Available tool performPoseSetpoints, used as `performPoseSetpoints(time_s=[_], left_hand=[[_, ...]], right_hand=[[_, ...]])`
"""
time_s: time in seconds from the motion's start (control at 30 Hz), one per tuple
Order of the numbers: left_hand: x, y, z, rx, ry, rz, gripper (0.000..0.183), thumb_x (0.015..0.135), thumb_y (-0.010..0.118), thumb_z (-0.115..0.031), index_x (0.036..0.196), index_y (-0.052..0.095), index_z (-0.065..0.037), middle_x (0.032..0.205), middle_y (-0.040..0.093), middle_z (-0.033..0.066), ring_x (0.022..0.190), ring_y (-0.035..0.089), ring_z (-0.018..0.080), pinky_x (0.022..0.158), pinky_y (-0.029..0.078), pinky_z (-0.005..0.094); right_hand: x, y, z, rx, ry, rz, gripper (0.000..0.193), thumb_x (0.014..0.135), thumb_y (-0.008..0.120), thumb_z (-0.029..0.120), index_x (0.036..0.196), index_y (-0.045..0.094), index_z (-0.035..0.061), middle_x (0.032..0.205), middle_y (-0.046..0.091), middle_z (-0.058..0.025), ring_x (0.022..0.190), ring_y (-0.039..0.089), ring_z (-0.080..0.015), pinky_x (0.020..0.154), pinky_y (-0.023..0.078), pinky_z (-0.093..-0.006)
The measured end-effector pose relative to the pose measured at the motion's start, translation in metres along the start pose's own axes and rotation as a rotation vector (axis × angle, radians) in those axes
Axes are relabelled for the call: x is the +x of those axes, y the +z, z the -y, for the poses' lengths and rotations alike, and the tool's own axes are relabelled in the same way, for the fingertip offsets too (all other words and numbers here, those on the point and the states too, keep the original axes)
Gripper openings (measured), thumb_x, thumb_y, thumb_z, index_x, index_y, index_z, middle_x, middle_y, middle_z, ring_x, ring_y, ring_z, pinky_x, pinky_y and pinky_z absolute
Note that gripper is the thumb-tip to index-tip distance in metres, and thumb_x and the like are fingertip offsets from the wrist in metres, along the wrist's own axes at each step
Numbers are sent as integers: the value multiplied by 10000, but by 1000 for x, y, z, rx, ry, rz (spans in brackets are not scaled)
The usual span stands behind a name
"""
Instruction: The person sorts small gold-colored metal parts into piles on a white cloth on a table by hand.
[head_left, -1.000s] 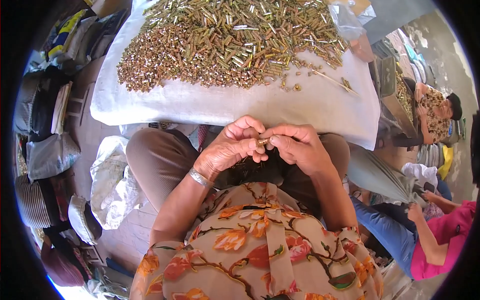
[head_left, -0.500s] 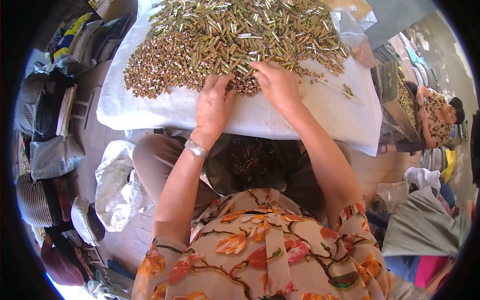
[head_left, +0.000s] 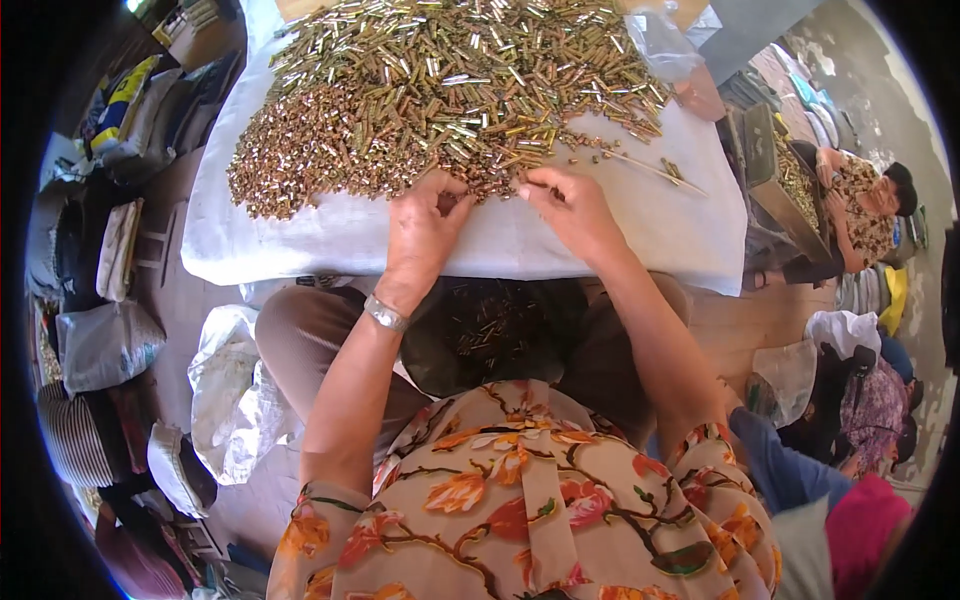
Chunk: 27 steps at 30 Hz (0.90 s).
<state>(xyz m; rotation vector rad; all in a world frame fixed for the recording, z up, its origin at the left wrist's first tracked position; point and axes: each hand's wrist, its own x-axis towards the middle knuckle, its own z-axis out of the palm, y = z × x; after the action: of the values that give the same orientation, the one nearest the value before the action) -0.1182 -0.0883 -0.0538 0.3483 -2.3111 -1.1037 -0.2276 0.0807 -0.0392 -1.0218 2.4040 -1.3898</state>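
Note:
A wide heap of small brass-coloured metal pieces covers much of the white cloth [head_left: 330, 240] on the table. Short ring-like sleeves [head_left: 280, 160] lie at its left and front, longer thin tubes [head_left: 470, 70] at the back and right. At the front edge of the heap my left hand [head_left: 425, 225] is closed, thumb and forefinger curled together beside the sleeves. My right hand [head_left: 575, 210] pinches at the same edge, a little to the right. Whatever either hand's fingertips hold is too small to make out.
A thin pale stick [head_left: 660, 173] lies on the cloth to the right. Between my knees sits a dark container [head_left: 490, 330] with scattered metal pieces. Another person [head_left: 865, 210] is beside a wooden box [head_left: 785, 195] at right. White sacks [head_left: 225, 400] stand on the floor at left.
Both hands have drawn back slightly toward me at the heap's front edge, and the right fingers have closed into a pinch. The view has shifted, and more of a person shows at lower right.

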Motion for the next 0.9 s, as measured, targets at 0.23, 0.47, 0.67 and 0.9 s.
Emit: performPoseSetpoints(time_s=[0.23, 0.47, 0.67, 0.9], left_hand=[[-32, 7, -34, -406, -255, 195, 128, 768, 712, -20, 851, 617, 3, 768, 693, 66, 718, 666, 103, 637, 528, 250], [-56, 3, -47, -462, -267, 268, 110, 814, 650, 42, 913, 613, 12, 848, 693, 71, 765, 668, 116, 699, 545, 243], [-68, -19, -62, -818, -536, 275, 121, 884, 605, -1, 1001, 613, 32, 920, 669, 97, 827, 666, 157, 746, 563, 263], [-70, -13, -79, -1039, -540, 259, 132, 909, 567, -11, 1036, 595, 8, 959, 664, 105, 870, 671, 182, 789, 570, 296]], right_hand=[[-65, -8, 24, 113, -131, -23, 214, 867, 610, 111, 1058, 648, 23, 754, 593, -121, 647, 575, -211, 599, 449, -319], [-92, -7, 39, 39, -128, -62, 186, 855, 614, 43, 1036, 648, 22, 741, 570, -115, 633, 548, -222, 583, 440, -305], [-101, -11, 38, 429, 78, 20, 161, 886, 612, 74, 1033, 642, 17, 860, 655, -44, 726, 556, -67, 646, 458, -230], [-109, -17, 59, 318, -15, -137, 144, 881, 614, 60, 1014, 643, 13, 850, 655, -93, 715, 581, -99, 660, 469, -240]])
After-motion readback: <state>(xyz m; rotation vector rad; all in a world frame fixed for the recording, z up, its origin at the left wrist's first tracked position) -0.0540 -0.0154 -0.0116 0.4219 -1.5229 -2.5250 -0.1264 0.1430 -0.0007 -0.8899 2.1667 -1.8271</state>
